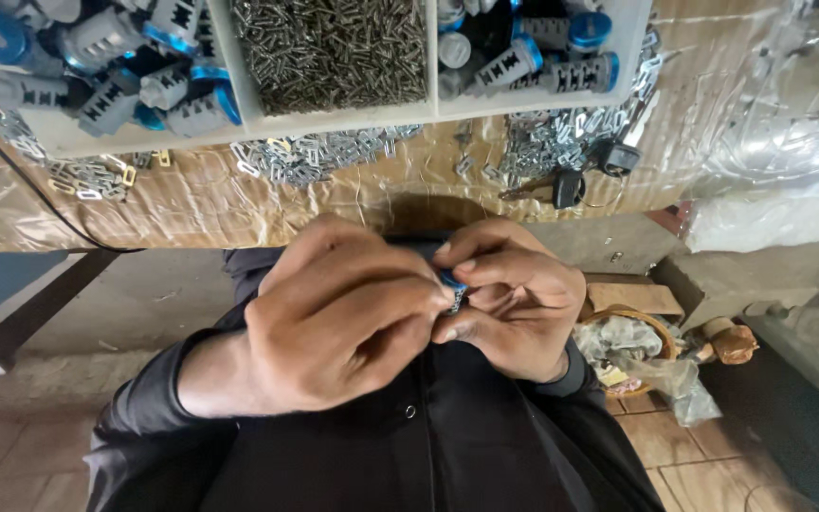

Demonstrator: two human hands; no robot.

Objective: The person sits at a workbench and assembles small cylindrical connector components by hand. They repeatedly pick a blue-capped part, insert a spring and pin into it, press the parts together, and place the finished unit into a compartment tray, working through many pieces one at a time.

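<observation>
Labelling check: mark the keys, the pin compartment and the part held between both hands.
keys point(569, 187), head view, black key head.
pin compartment point(334, 52), head view, middle of the pin heap.
held part point(453, 281), head view, blue edge between fingertips.

A clear, crinkled plastic bag point(779, 123) lies at the upper right on the bench, and another clear bag point(661, 370) of scraps sits in a basket point(632, 318) on the floor.

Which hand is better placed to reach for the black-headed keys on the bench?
Right hand, probably: it lies nearer the black-headed keys. Both hands pinch a small blue-tipped part, with the left hand farther over.
</observation>
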